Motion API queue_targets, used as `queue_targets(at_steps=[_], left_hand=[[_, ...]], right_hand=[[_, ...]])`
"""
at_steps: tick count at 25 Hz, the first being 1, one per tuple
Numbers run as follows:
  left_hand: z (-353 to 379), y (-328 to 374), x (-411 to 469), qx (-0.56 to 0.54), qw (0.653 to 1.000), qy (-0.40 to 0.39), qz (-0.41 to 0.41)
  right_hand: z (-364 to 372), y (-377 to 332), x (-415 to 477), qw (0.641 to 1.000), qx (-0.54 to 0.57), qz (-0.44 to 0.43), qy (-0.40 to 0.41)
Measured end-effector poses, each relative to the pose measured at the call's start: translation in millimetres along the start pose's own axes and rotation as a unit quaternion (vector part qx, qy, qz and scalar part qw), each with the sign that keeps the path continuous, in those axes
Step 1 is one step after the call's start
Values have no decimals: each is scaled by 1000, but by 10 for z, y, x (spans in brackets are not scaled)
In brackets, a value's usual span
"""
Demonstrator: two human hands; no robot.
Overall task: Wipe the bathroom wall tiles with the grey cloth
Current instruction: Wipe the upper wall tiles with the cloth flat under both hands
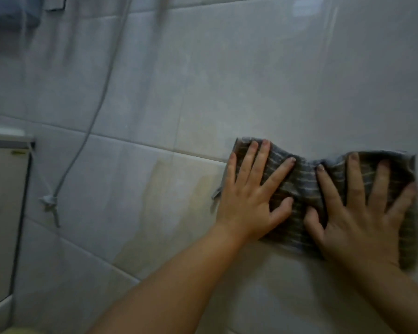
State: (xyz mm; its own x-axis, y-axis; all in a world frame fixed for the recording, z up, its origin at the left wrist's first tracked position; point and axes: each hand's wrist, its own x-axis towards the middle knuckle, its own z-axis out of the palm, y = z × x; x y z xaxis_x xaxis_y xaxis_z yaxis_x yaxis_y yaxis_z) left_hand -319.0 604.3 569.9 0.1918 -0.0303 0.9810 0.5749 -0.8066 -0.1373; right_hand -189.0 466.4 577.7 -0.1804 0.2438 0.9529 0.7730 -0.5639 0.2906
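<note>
Two hands press a grey cloth (307, 179) flat against the wall tiles (251, 80). The cloth has thin pale stripes and sits low on the right side of the wall, across a line between two tiles. It is bunched up a little in the middle, between the hands.

The left hand (249, 194) lies on the left part of the cloth with its fingers spread wide and straight — it pushes, it does not grab. The right hand (362, 213) lies on the right part the same way, fingers wide apart and flat on the cloth. The two thumbs are close to each other near the middle.

A thin grey hose (94, 116) hangs down the wall well to the left of the cloth. A white cabinet (5, 189) stands at the left edge. Something blue (12, 18) — too blurry to tell what — is in the top left corner.
</note>
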Motion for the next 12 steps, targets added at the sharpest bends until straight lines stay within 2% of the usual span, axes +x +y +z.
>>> queue_targets(at_steps=[5, 12], left_hand=[[-65, -697, 4, 22, 996, -5, -89], [-105, -1552, -169, 23, 990, 18, -140]], right_hand=[[141, -627, 469, 999, 34, -20, -9], [328, -1498, 772, 996, 30, -85, -19]])
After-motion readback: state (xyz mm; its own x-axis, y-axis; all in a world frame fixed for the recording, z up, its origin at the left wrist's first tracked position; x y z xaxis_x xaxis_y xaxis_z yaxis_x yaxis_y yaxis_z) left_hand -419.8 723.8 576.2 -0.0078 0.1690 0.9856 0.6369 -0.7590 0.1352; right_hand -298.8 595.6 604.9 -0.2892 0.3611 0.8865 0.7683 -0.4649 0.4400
